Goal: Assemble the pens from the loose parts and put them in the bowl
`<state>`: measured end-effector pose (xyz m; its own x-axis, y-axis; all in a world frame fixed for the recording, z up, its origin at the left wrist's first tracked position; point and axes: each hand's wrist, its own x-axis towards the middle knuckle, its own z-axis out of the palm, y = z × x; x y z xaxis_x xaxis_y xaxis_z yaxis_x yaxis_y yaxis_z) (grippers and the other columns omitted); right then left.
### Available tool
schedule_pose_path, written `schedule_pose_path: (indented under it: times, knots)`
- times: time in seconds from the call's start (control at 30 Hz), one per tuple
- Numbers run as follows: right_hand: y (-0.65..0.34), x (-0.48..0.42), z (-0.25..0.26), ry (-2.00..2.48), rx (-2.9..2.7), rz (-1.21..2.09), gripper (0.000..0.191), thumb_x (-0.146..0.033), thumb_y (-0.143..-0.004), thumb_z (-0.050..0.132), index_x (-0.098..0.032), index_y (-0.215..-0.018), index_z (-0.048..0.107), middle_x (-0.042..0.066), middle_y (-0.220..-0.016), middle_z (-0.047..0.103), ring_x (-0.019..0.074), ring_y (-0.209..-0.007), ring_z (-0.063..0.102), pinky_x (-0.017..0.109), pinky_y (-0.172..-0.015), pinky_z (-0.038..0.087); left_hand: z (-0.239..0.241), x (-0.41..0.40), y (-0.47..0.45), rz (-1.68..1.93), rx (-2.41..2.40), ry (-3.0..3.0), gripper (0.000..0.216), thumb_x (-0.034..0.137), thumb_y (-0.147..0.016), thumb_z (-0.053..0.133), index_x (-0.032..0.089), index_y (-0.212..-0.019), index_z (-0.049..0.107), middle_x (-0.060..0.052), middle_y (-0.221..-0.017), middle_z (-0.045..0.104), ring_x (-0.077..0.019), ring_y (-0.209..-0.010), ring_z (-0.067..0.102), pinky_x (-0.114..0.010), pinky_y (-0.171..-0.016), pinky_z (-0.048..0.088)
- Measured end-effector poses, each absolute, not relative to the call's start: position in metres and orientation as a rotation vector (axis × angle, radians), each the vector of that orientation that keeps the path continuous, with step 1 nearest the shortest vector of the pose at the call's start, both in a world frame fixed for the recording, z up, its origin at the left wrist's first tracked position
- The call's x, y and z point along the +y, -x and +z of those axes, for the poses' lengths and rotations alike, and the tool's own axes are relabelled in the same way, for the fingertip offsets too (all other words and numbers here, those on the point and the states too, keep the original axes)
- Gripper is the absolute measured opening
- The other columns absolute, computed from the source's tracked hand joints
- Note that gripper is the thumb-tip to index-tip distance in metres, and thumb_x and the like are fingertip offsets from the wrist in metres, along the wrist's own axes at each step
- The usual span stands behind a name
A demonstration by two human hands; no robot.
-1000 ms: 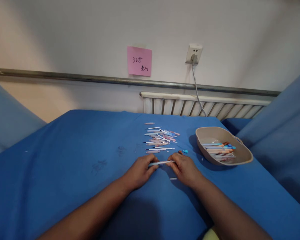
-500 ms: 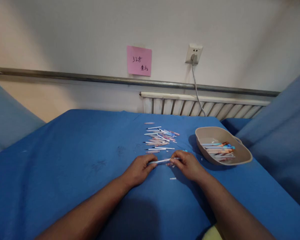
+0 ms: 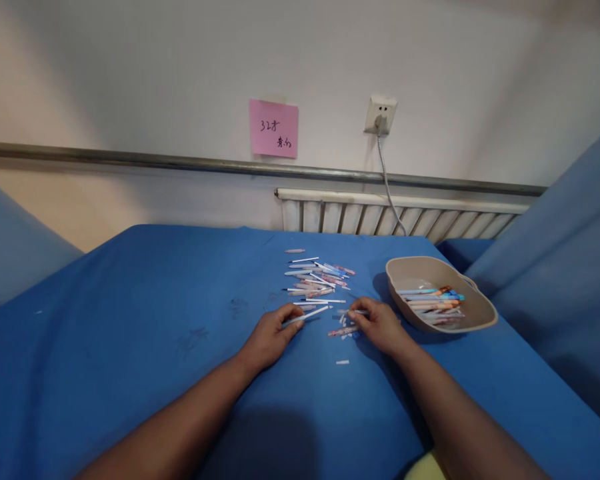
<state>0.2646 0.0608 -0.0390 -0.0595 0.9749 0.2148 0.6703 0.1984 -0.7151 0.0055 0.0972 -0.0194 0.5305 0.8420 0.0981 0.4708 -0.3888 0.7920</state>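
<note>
My left hand (image 3: 273, 337) is closed on a pale pen piece with a white refill (image 3: 310, 315) sticking out to the upper right. To its right, my right hand (image 3: 377, 325) pinches a short translucent pen barrel piece (image 3: 359, 311), partly hidden by the fingers. Below those fingertips lie a pink-patterned pen barrel (image 3: 341, 331) and several small white pen parts (image 3: 343, 320). A single white piece (image 3: 343, 362) sits nearer to me. Beyond both hands spreads a loose pile of pen barrels and refills (image 3: 317, 280).
A beige basket (image 3: 480, 320) on the right holds several pens (image 3: 433, 300). The blue cloth (image 3: 130, 320) covers the table. At the back are a radiator (image 3: 340, 213), a metal rail (image 3: 180, 160), a pink note (image 3: 274, 128) and a socket with a cable (image 3: 380, 115).
The pen stretched between both hands has come apart. My left hand now has the piece with the white refill, my right hand a barrel piece, with a gap between. The view has shifted slightly.
</note>
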Motion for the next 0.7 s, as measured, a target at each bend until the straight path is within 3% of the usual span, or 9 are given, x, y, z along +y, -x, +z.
schedule_pose_path:
  times: [0.17, 0.37, 0.7]
  knots:
    - [-0.244, 0.05, -0.022, 1.545, -2.095, 0.361, 0.015, -0.028, -0.082, 0.062, -0.022, -0.096, 0.062, 0.005, -0.098, 0.063, 0.0206, -0.094, 0.053, 0.032, -0.08, 0.037, -0.021, 0.096, -0.007, 0.69, 1.049, -2.001, 0.02, 0.033, -0.086, 0.049, 0.018, -0.091, 0.061, 0.0, -0.083, 0.063, -0.0181, -0.08, 0.058, -0.027, -0.074, 0.045]
    - [-0.235, 0.039, -0.008, 1.62, -2.33, 0.288, 0.01, -0.023, -0.087, 0.056, -0.023, -0.092, 0.065, 0.004, -0.094, 0.063, 0.0197, -0.093, 0.052, 0.033, -0.081, 0.031, -0.021, 0.096, -0.007, 0.721, 1.035, -1.999, 0.019, 0.032, -0.086, 0.051, 0.018, -0.091, 0.063, -0.001, -0.085, 0.066, -0.0186, -0.082, 0.061, -0.028, -0.076, 0.047]
    - [-0.228, 0.038, -0.011, 1.599, -2.387, 0.309, 0.007, -0.021, -0.087, 0.052, -0.018, -0.089, 0.059, 0.004, -0.085, 0.064, 0.0206, -0.086, 0.053, 0.034, -0.083, 0.033, -0.025, 0.096, -0.006, 0.776, 1.041, -2.116, 0.016, 0.027, -0.086, 0.053, 0.02, -0.095, 0.064, -0.002, -0.093, 0.07, -0.019, -0.088, 0.064, -0.029, -0.083, 0.047]
